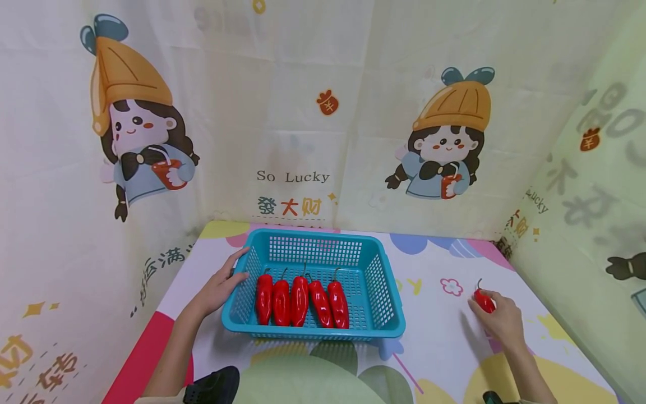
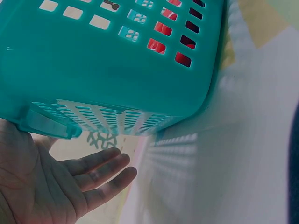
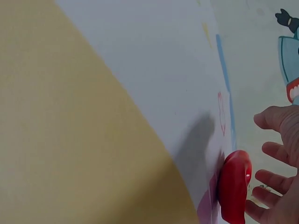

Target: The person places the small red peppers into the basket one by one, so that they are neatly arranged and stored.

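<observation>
A blue-green plastic basket (image 1: 373,331) holds several shiny red chili peppers (image 1: 299,300) lying side by side, stems pointing away. At its left end my left hand (image 1: 218,289) holds the rim, thumb laid over it. The other fingers (image 2: 110,186) extend outside the wall in the left wrist view, where the rim hides the thumb. Far to the right, another red chili pepper (image 1: 484,303) lies on the table, beside my right hand (image 1: 504,322). In the right wrist view that hand's fingers (image 3: 275,179) are spread around the pepper (image 3: 233,186), without closing on it.
A patterned white cloth (image 1: 429,314) with colored shapes covers the table. Pale printed curtains (image 1: 363,140) with cartoon figures enclose the table at the back and both sides. Dark straps (image 1: 212,384) sit at the wrists near the bottom of the head view.
</observation>
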The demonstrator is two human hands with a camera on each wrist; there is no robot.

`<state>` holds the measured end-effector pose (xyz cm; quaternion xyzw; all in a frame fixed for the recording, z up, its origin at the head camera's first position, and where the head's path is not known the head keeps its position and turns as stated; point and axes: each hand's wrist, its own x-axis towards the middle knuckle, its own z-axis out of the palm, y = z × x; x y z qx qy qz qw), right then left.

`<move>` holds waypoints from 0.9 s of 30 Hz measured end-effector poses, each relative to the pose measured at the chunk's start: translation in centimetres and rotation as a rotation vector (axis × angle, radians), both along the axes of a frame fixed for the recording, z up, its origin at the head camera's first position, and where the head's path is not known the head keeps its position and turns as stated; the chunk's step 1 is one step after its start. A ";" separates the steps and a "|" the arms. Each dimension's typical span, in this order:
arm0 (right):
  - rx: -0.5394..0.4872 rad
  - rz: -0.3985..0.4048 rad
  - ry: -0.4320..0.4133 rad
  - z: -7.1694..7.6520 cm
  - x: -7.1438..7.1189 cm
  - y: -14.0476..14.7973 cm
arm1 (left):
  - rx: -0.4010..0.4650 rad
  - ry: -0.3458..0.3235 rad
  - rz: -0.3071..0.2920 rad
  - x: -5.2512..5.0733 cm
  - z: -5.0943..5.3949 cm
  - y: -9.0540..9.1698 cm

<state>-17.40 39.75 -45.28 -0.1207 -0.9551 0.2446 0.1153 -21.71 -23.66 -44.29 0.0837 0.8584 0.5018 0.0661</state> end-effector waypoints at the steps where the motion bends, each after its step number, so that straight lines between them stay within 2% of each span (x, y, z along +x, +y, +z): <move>1: 0.006 0.002 -0.008 -0.1 0.0 0.2 | 0.000 0.000 -0.001 0.0 0.0 0.0; 4: 0.000 0.012 -0.043 -0.2 -0.1 0.6 | 0.001 0.000 -0.002 0.0 -0.1 0.0; 11: 0.012 0.035 -0.043 -0.5 0.1 1.1 | 0.006 0.000 -0.001 0.0 -0.1 0.0; 22: -0.023 0.025 -0.094 -1.3 -0.3 2.0 | 0.022 0.000 -0.004 -0.1 -0.2 -0.1; 27: -0.028 0.017 -0.091 -1.8 -0.3 2.3 | 0.011 0.003 -0.003 -0.1 -0.2 -0.1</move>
